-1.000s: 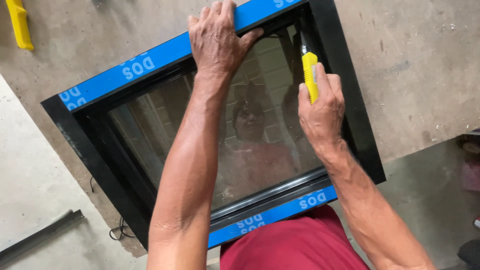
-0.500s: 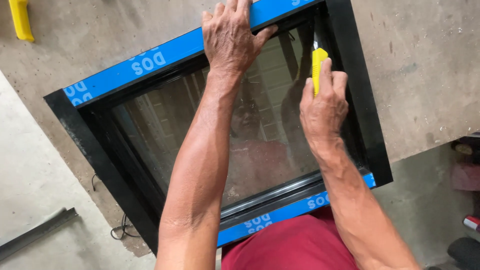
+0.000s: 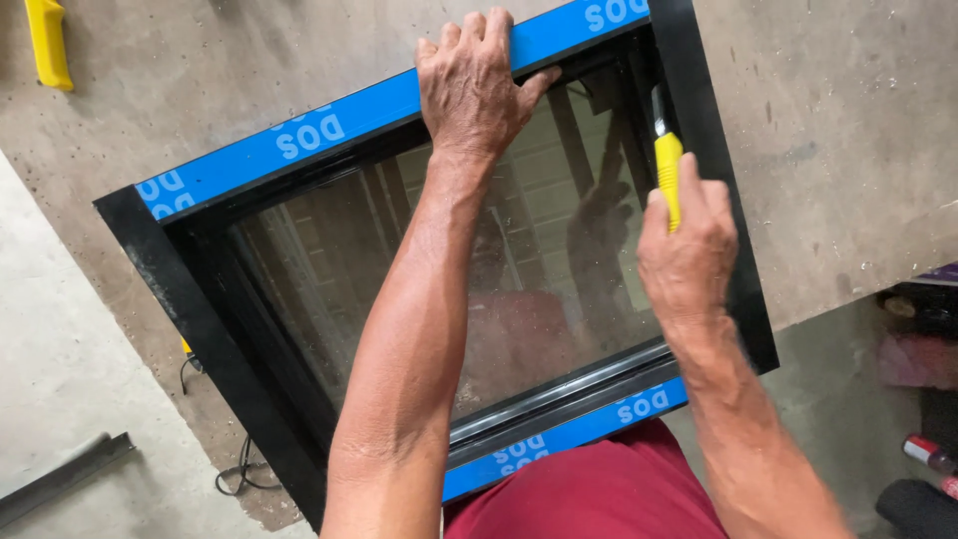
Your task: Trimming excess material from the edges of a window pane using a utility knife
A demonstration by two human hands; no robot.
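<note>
The right hand (image 3: 689,245) is closed around a yellow knife (image 3: 667,170), its tip just beyond the fingers against the frame's (image 3: 714,150) inner right edge. The left hand (image 3: 474,85) presses flat on the blue tape (image 3: 299,135), holding nothing.

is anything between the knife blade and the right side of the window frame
Nothing visible. The right hand holds the yellow utility knife with its blade tip right at the inner edge of the black window frame. The left hand presses on the blue-taped top rail, off to the side.
</note>
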